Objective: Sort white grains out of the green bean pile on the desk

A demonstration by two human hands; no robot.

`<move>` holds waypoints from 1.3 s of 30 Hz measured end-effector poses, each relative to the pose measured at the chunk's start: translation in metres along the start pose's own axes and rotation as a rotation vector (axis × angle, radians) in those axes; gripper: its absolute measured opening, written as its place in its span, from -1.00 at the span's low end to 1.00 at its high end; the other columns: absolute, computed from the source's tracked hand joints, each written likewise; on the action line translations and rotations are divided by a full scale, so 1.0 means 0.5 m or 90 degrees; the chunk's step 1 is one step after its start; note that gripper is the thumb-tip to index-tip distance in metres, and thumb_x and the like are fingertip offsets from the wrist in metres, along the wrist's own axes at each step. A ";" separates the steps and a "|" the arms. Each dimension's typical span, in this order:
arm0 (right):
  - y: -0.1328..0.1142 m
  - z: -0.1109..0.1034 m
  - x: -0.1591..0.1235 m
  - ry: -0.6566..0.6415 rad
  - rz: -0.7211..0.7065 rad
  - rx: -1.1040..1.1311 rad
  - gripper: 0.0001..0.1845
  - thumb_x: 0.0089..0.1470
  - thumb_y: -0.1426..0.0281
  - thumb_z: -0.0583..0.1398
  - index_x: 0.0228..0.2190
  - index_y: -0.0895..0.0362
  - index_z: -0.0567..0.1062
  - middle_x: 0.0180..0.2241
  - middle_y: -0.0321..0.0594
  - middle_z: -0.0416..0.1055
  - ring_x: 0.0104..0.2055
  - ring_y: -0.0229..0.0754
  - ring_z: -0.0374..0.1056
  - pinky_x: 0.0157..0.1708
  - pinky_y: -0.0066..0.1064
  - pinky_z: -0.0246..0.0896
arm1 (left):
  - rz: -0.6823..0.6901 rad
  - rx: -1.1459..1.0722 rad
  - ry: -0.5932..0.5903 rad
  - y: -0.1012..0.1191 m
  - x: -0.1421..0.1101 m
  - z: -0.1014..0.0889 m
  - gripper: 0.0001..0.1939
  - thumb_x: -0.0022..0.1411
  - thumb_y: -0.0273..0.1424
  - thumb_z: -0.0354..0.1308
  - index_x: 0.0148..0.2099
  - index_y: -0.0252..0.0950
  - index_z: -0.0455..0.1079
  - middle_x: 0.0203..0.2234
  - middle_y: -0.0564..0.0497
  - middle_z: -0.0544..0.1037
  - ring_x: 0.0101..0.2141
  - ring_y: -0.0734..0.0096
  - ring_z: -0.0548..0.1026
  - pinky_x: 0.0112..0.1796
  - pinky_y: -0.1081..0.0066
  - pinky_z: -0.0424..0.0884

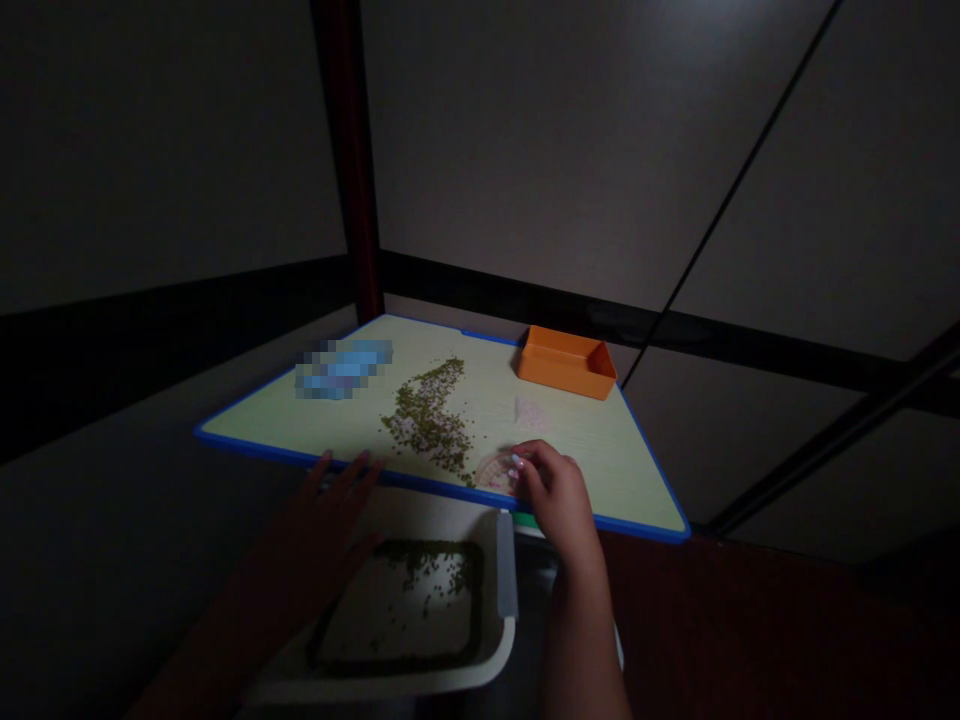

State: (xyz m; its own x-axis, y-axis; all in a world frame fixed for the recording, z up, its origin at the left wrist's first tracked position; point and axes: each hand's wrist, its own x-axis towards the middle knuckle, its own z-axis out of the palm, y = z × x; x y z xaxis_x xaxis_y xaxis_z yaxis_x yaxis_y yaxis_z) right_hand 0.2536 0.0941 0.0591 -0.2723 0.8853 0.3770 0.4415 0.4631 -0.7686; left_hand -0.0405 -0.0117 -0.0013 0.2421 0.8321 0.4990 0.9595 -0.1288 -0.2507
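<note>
Small green grains that look like mung beans (431,415) lie scattered over a pale board (592,470) with a blue rim. My right hand (555,485) is at the board's near edge, just right of the grains, thumb and fingers pinched together. It is over a faint round print (493,470); whatever is between the fingertips is too small to make out. In shadow, my left hand (334,510) stretches its fingers apart at the board's near left edge. Below it stands a white bin (487,650) with more green grains along its inner bottom.
An orange open box (564,375) stands at the board's back right. At the left lies a blurred-out blue item (345,370). Grey panelled walls (562,150) meet at a dark red post (352,160) behind the board. Dark red floor (720,640) shows at lower right.
</note>
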 end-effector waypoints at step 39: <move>-0.001 0.017 0.002 0.013 0.020 -0.013 -0.82 0.19 0.36 0.12 -0.28 0.04 0.54 -0.37 -0.26 0.59 -0.34 -0.15 0.46 -0.27 -0.38 0.27 | -0.023 0.036 -0.013 0.009 0.012 -0.019 -0.36 0.27 -0.12 -0.05 0.30 -0.35 0.22 0.23 -0.18 0.36 0.22 -0.14 0.29 0.15 -0.02 0.31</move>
State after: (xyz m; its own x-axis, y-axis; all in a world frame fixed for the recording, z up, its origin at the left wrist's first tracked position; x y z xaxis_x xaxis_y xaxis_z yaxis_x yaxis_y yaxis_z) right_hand 0.2460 0.0946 0.0555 -0.2404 0.9000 0.3636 0.4663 0.4356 -0.7699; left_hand -0.0333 -0.0125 0.0085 0.2038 0.8462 0.4923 0.9577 -0.0681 -0.2795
